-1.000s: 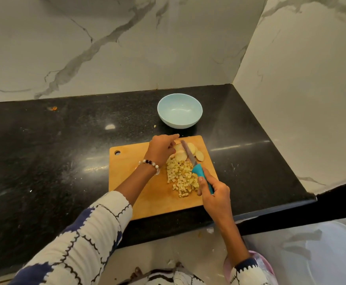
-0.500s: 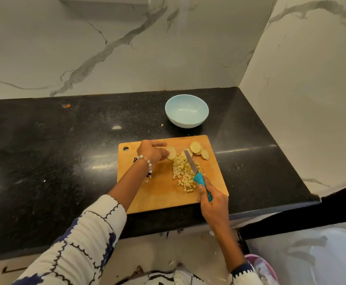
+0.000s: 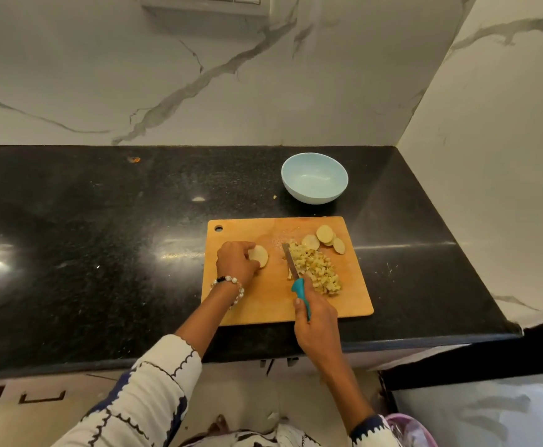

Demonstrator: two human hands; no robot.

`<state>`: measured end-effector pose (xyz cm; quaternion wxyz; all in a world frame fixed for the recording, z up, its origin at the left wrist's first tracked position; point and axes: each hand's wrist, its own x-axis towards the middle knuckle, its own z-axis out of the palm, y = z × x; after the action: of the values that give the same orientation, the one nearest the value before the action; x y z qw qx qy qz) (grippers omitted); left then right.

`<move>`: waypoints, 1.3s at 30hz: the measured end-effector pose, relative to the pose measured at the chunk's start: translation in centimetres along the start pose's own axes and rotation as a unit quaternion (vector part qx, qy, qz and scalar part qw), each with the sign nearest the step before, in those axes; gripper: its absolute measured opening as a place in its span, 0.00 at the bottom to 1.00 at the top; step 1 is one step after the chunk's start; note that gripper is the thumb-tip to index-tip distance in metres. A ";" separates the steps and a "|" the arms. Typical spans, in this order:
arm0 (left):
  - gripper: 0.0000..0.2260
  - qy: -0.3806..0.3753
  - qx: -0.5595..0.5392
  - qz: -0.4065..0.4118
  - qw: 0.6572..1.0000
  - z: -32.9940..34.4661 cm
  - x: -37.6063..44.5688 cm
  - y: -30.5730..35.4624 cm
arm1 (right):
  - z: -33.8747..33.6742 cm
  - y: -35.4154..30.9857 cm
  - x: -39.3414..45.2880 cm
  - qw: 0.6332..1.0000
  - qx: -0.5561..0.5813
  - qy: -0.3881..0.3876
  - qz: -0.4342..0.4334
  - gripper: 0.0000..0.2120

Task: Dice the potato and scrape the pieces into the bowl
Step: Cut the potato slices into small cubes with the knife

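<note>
Pale potato slice (image 3: 259,256) was pinched by left hand (image 3: 235,263), pulled leftward away from diced pile (image 3: 316,271) since earlier; knife (image 3: 297,282) was gripped by right hand (image 3: 316,321), blade beside pile's left edge.

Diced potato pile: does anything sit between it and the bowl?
Yes. Three uncut potato slices lie on the cutting board between the diced potato pile and the light blue bowl.
</note>
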<state>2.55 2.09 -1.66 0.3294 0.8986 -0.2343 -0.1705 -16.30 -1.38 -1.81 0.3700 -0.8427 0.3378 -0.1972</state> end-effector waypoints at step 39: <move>0.24 -0.061 0.148 0.131 0.978 -0.4 1.7 -0.6 | 1.1 -4.7 -0.4 0.970 -0.221 -0.097 0.030 0.27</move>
<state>4.36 1.80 -2.04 0.1976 0.8867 -0.3925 -0.1438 -13.97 1.81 1.04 0.2112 -0.9081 0.3609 -0.0239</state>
